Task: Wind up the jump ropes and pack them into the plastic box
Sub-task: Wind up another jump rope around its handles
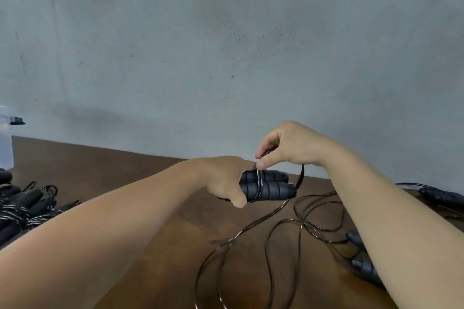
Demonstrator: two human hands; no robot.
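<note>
Head view of a winding step. The left hand point(226, 180) clenches a pair of dark ribbed handles point(267, 187), held side by side and pointing right, so that together they serve as a fixed core for the cord. The right hand point(288, 148), just above them, pinches the thin dark cord point(300, 178) between thumb and forefinger and leads it over the handles; a few turns point(259, 180) already cross the handles close to the left grip. Pinching close to the core probably keeps the turns taut and lets each be laid beside the one before.

The unwound remainder of the cord point(273, 228) trails from the handles down to the brown tabletop point(140, 183) and lies there in slack loops, free to feed upward; most of its length is judged still to be wound.

At the left edge lies a heap of wound ropes point(22, 208), apparently finished bundles set close to the clear plastic box point(6, 143), of which only a corner shows; whether anything is inside cannot be told. At the right, more dark handles point(361, 262) and another rope point(442, 195) lie partly hidden by the right forearm, probably awaiting the same treatment. A grey wall point(226, 45) stands behind.
</note>
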